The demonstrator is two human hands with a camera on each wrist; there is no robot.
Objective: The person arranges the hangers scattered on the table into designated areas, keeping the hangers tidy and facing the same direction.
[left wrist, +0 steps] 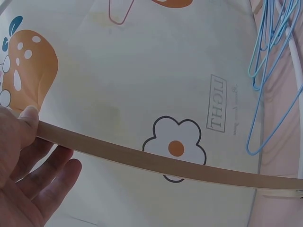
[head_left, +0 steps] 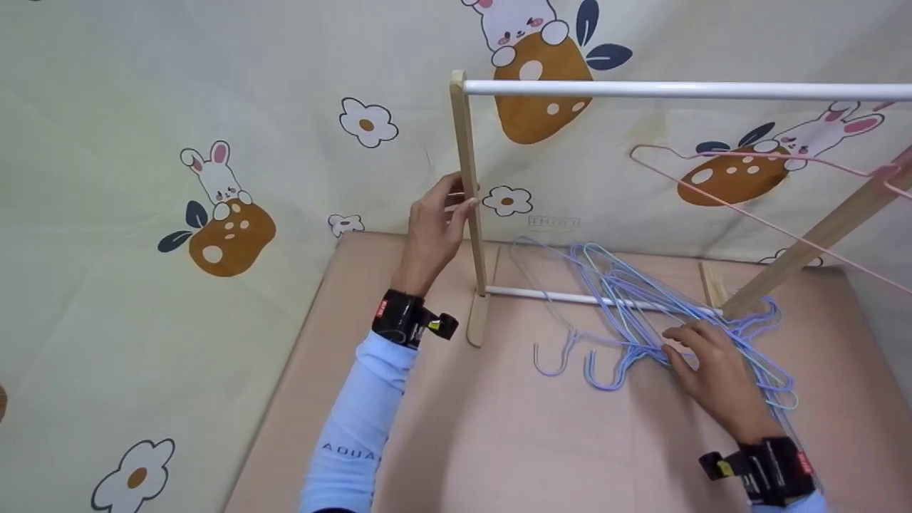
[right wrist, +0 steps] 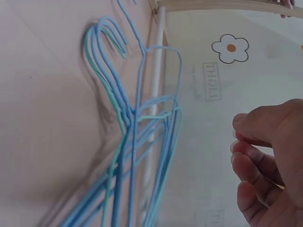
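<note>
My left hand (head_left: 436, 224) grips the upright wooden post (head_left: 464, 142) of a small clothes rack about midway up. In the left wrist view the thumb lies on one side of the post (left wrist: 142, 158), with the other fingers behind it. A tangled pile of blue and mint-green wire hangers (head_left: 620, 285) lies over the rack's lower bar. Above the pile hovers my right hand (head_left: 716, 377), its fingers loosely bent and holding nothing. The right wrist view shows a gap between those fingers and the hangers (right wrist: 128, 123).
The rack's white top bar (head_left: 677, 90) runs rightward from the post. A pink hanger (head_left: 741, 211) is at the right, near the second wooden post (head_left: 819, 239). Behind the pinkish table surface (head_left: 541, 442) is a wall covering (head_left: 299, 107) printed with rabbits and flowers.
</note>
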